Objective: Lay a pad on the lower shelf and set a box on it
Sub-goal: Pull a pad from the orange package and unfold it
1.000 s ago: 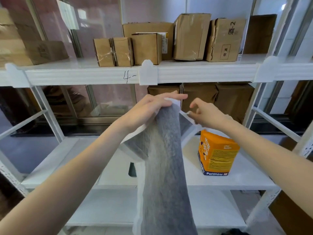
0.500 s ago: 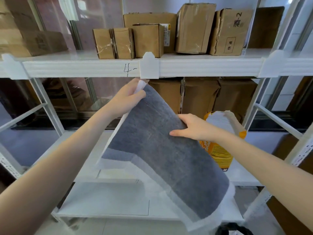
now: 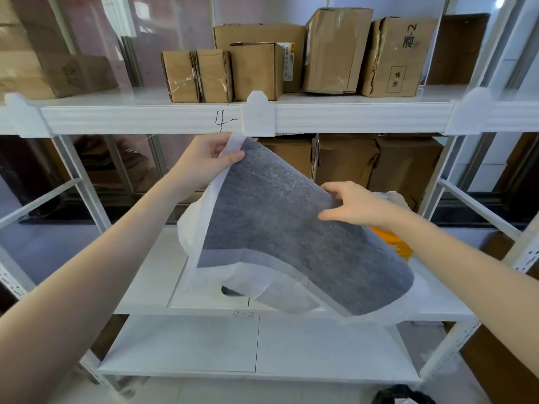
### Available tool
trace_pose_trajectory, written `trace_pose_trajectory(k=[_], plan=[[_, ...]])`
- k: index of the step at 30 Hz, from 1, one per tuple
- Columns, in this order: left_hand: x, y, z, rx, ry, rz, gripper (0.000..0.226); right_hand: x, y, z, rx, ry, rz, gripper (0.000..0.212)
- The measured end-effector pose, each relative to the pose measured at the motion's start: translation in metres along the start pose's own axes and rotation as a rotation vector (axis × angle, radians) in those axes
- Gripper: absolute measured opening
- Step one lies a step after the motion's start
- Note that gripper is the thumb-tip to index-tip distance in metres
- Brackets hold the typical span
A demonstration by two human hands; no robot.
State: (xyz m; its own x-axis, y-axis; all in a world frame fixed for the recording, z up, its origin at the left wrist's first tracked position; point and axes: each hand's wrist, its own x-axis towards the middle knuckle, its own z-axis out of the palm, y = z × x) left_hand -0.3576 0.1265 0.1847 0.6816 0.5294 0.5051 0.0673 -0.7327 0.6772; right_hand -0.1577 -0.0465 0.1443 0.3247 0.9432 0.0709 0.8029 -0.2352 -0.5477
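Note:
A grey pad (image 3: 285, 228) with white borders hangs curved in the air in front of the middle shelf (image 3: 145, 275). My left hand (image 3: 204, 158) pinches its upper left corner just under the top shelf beam. My right hand (image 3: 350, 205) grips the pad's right edge, fingers curled over it. An orange pack (image 3: 393, 243) stands on the middle shelf, mostly hidden behind the pad and my right arm. The lowest shelf (image 3: 204, 345) lies below, white and bare where it shows. Several cardboard boxes (image 3: 253, 71) stand on the top shelf.
More brown boxes (image 3: 347, 158) sit at the back of the middle shelf. White uprights (image 3: 81, 182) and diagonal braces frame the rack on both sides. A dark object (image 3: 402, 395) lies on the floor at the bottom right.
The pad has gone from a hanging folded strip to a spread, curved sheet. My left hand rose to the top beam; my right hand moved right along the edge.

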Motion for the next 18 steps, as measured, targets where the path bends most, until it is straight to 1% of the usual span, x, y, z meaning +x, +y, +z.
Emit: trace_pose_trajectory(k=[3, 6, 9, 11, 13, 14, 15, 16, 17, 18], plan=[[0.002, -0.008, 0.000, 0.054, 0.006, 0.003, 0.021, -0.002, 0.003, 0.000, -0.062, 0.004, 0.022, 0.025], [0.002, -0.018, 0.001, 0.060, 0.011, -0.059, 0.027, -0.001, 0.001, -0.002, -0.091, 0.028, 0.028, 0.018], [0.004, -0.028, 0.000, 0.029, 0.026, -0.116, 0.024, -0.001, -0.002, -0.006, -0.123, 0.073, 0.019, 0.017], [0.006, -0.032, 0.002, -0.021, 0.075, -0.167, 0.024, -0.002, -0.003, -0.007, -0.137, 0.102, 0.017, 0.024], [0.005, -0.030, 0.007, 0.025, 0.183, -0.206, 0.038, -0.004, -0.004, -0.008, -0.178, 0.129, 0.005, 0.028], [0.002, -0.026, 0.010, 0.127, 0.235, -0.142, 0.044, -0.004, -0.006, -0.007, -0.209, 0.139, -0.006, 0.029], [-0.002, -0.019, 0.013, 0.261, 0.247, -0.004, 0.049, -0.005, -0.008, -0.007, -0.233, 0.147, -0.017, 0.029], [-0.006, -0.013, 0.017, 0.398, 0.205, 0.168, 0.053, -0.006, -0.010, -0.005, -0.245, 0.151, -0.027, 0.030], [-0.009, -0.003, 0.022, 0.511, 0.111, 0.321, 0.058, -0.005, -0.013, -0.003, -0.247, 0.152, -0.042, 0.030], [-0.010, 0.004, 0.029, 0.599, -0.029, 0.400, 0.064, -0.005, -0.017, -0.002, -0.249, 0.151, -0.061, 0.030]])
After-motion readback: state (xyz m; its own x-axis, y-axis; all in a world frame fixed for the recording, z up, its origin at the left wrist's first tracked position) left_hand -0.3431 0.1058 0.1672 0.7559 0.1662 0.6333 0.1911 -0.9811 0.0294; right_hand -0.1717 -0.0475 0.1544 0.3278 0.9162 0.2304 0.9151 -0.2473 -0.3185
